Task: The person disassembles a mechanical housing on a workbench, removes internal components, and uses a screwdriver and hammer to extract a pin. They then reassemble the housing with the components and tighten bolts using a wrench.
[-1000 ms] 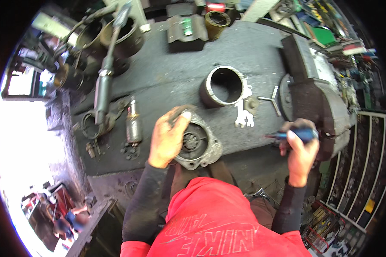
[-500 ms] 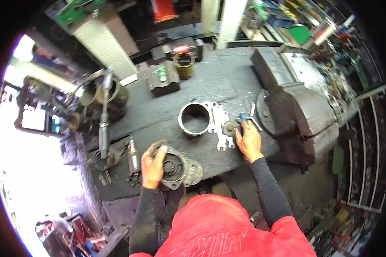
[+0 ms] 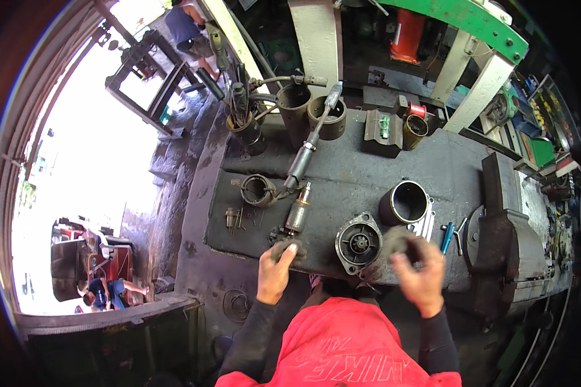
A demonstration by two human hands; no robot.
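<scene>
At the bench's front edge, my left hand [image 3: 275,276] is closed with its thumb on a dark, greasy piece [image 3: 289,253] whose kind I cannot make out. My right hand [image 3: 422,276], blurred by motion, has curled fingers around a dark roundish part [image 3: 401,246], also smeared. Between my hands lies a round metal housing [image 3: 359,244] with bolt lugs and a toothed centre. Behind the right hand stands a hollow metal cylinder [image 3: 408,202], beside silver wrenches [image 3: 426,222]. An armature [image 3: 298,209] with a shaft lies beyond my left hand.
A long-handled tool [image 3: 301,161] leans against metal cups [image 3: 294,106]. A ring-shaped part [image 3: 258,190] and small pins [image 3: 234,219] lie left. A blue-handled tool [image 3: 448,237] lies near the large vise [image 3: 513,238] at right. Two people [image 3: 187,29] are in the distance at left.
The view has swung left. My left hand has come off the housing with the dark piece. My right hand has left the blue-handled tool and moved toward me and the housing with a dark part.
</scene>
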